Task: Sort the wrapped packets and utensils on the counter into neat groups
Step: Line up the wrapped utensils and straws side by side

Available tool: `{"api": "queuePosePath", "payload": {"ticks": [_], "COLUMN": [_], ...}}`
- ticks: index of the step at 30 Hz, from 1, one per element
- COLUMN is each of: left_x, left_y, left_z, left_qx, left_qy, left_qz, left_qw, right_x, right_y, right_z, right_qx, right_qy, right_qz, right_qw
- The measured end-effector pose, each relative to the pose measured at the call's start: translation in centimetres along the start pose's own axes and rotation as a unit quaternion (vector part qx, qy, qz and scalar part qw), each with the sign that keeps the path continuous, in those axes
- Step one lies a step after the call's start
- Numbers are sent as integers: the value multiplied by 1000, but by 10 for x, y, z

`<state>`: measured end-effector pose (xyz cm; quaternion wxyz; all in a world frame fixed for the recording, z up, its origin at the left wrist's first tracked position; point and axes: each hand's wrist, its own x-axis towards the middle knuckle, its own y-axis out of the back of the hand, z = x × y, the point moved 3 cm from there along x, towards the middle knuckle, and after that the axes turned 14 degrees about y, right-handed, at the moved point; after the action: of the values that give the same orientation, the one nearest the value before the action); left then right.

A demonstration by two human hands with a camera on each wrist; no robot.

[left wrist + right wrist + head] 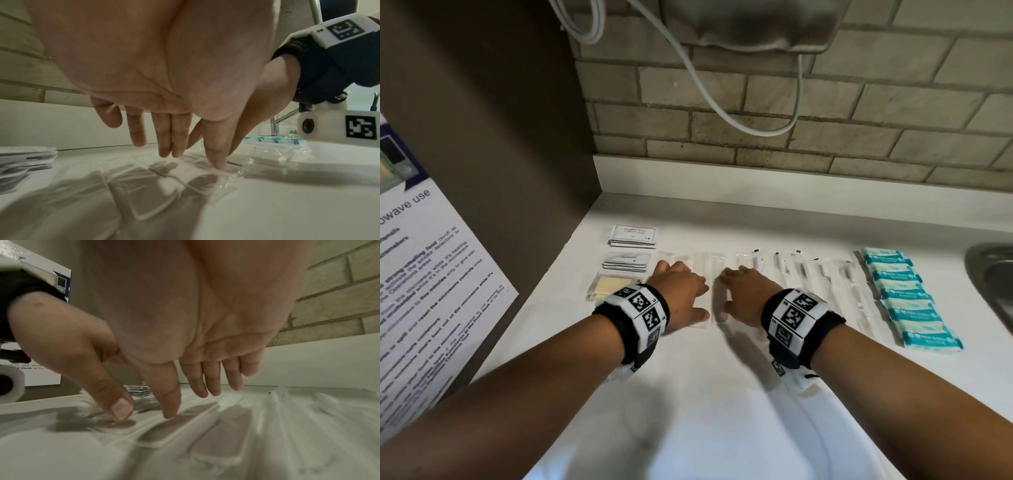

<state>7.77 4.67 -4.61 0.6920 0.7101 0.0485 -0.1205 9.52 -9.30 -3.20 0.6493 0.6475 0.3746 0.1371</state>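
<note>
Flat clear-wrapped packets [708, 270] lie side by side in the middle of the white counter [722, 377]. My left hand [681, 291] rests palm down over the left ones, fingers straight, thumb tip pressing a wrapper edge [218, 165]. My right hand [744, 291] lies just to the right, also flat, its thumb [169, 410] touching a clear packet [222, 434]. Neither hand grips anything. To the right sits a row of wrapped utensils [811, 274], then a column of teal packets [907, 305]. Shampoo sachets [633, 236], toothpaste sachets [626, 262] and a wrapped yellow bar [607, 287] are stacked at the left.
A brown side panel with a printed microwave notice [431, 274] borders the counter on the left. A brick backsplash [791, 137] with a hanging cable stands behind. A steel sink [993, 284] is at the far right. The near counter is bare white.
</note>
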Motion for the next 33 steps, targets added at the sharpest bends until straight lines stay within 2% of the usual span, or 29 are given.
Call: {"api": "queuePosePath", "payload": {"ticks": [3,6,10,21,33], "left_x": [3,8,9,11,18], "left_y": [5,4,1,-3,-13], "left_z": [7,17,27,27,25], "left_qx": [-18,-28,1,25,14], "left_qy": [-23,-24,-23,-29,-16], "left_qz": [20,5,-18,-9,-9], "left_qw": [999,999,1000,999,1000], "right_x": [-10,-18,-20,-21,-24], "right_y": [6,9,3,0,2], "right_z": [13,20,19,13,9], "right_qx": [-19,-20,-20,-21,-1], "right_qy": [-31,-41,-29,-15,-31], "right_qz": [1,-22,-26,-14,2], "right_qw": [999,999,999,1000,1000]}}
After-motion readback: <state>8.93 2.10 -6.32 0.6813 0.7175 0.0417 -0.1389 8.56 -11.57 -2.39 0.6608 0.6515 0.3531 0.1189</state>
